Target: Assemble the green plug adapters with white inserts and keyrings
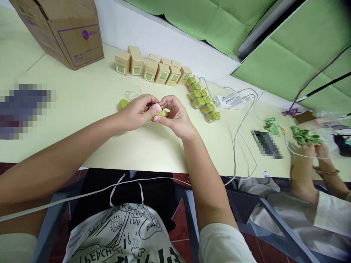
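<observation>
near the box row (153, 70), left hand (136, 112) and right hand (177, 116) both pinch one green gadget (159, 112); probably best held steady.

The scene is brightly and evenly lit from above, leaving the pale yellow surface (82, 95) slightly washed out at the far left. Shadows are soft and short, gathering faintly under the hands and beside the row of small tan cardboard boxes (153, 69). The wide lens bends straight lines near the edges. Two patches are pixelated. The far right edge looks smeared and out of focus.
</observation>
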### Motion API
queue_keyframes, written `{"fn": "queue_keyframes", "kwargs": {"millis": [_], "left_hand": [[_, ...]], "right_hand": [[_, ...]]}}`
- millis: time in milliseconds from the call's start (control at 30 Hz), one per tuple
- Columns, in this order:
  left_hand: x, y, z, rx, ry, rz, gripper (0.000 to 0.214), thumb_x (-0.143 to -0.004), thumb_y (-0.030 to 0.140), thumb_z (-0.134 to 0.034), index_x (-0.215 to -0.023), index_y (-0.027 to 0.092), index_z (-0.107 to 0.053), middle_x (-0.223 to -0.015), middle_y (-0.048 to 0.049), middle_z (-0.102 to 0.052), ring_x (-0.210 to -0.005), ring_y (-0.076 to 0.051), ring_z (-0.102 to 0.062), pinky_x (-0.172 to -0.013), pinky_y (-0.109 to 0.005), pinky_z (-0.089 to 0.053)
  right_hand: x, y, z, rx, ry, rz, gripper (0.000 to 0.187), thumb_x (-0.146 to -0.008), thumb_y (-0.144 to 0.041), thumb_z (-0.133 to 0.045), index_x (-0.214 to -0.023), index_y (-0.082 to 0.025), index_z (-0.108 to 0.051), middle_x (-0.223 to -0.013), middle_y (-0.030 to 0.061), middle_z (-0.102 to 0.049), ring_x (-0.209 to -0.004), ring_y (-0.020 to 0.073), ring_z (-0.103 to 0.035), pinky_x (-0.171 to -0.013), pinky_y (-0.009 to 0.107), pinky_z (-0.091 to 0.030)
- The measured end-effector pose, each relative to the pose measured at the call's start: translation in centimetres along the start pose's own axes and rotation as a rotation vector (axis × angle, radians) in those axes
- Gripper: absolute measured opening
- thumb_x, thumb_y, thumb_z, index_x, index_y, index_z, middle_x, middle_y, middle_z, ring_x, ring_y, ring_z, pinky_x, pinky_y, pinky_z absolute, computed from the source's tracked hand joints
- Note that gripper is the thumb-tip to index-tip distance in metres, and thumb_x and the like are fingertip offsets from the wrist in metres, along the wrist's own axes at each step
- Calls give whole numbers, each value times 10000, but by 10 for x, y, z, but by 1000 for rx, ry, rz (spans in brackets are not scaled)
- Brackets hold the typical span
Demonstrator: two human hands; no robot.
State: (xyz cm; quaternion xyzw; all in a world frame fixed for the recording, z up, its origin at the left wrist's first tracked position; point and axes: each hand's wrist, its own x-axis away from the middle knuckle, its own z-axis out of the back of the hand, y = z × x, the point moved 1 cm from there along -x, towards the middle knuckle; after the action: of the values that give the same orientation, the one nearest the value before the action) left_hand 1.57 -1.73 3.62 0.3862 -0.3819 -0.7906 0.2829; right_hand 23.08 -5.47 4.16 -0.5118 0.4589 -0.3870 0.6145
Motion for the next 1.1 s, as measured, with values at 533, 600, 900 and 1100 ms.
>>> {"fn": "queue_keyframes", "kwargs": {"millis": [533,600,900,1100], "left_hand": [[-9,-17,8,252,143,49,578,-1132,797,-758,-1180,223,-709,-1194,-102,-796,-1069,-237,-785,-955,-401,-677],[-12,-21,11,308,190,73,623,-1123,849,-763,-1143,229,-700,-1189,-103,-798,-1092,-235,-796,-971,-403,-693],[-16,-28,23,255,253,67,578,-1006,712,-957,-1305,265,-744,-1203,-81,-844,-1141,-261,-822,-1060,-468,-677],[-4,-16,24,-127,194,46,545,-974,380,-875,-1490,260,-748,-1298,-100,-833,-1104,-271,-787,-1023,-454,-647]], "right_hand": [[1,5,7,58,22,-12,968,-686,-731,-1188,-1399,-406,-620,-1200,-26,-768,-1038,222,-870,-1011,422,-802],[0,8,8,62,20,-9,938,-705,-744,-1174,-1401,-392,-653,-1224,-11,-788,-1056,223,-878,-1041,427,-806],[-6,22,33,27,306,11,831,-731,-811,-1141,-1298,-384,-709,-1314,-18,-788,-1174,203,-846,-1115,451,-808],[-9,31,43,59,369,31,783,-803,-819,-1093,-1321,-388,-695,-1262,7,-799,-1213,233,-852,-1125,480,-796]]}}
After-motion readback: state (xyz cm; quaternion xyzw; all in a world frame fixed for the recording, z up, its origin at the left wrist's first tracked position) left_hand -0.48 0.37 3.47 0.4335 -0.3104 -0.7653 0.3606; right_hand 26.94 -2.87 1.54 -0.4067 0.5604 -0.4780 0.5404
